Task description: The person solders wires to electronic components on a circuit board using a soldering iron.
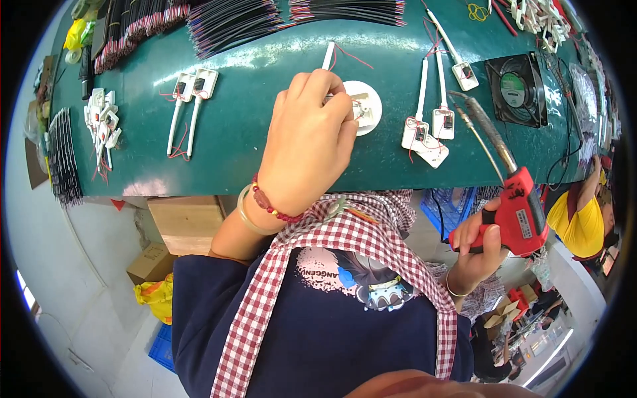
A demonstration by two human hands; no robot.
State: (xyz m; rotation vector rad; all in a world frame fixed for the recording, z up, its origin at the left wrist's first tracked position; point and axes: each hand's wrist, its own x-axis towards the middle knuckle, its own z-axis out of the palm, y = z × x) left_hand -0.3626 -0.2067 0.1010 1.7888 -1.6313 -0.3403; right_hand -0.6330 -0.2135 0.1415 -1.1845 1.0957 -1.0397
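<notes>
My left hand [312, 126] is closed, its fingers curled over a small white plastic housing [362, 110] on a round white disc [375, 106]. Part of the housing is hidden behind the fingers. Beyond the knuckles a white tube [328, 56] sticks out, with thin red wires beside it. My right hand [479, 245] is wrapped around the handle of a red soldering gun [521, 212]. Its long metal tip points up over the table's right side, apart from the left hand's work.
White housings with tubes lie at left [199, 85] and right [424, 136] on the green table [252, 132]. Bundles of dark wires [232, 26] line the back. A black fan [516, 89] stands at right. Another person in yellow [577, 222] is at far right.
</notes>
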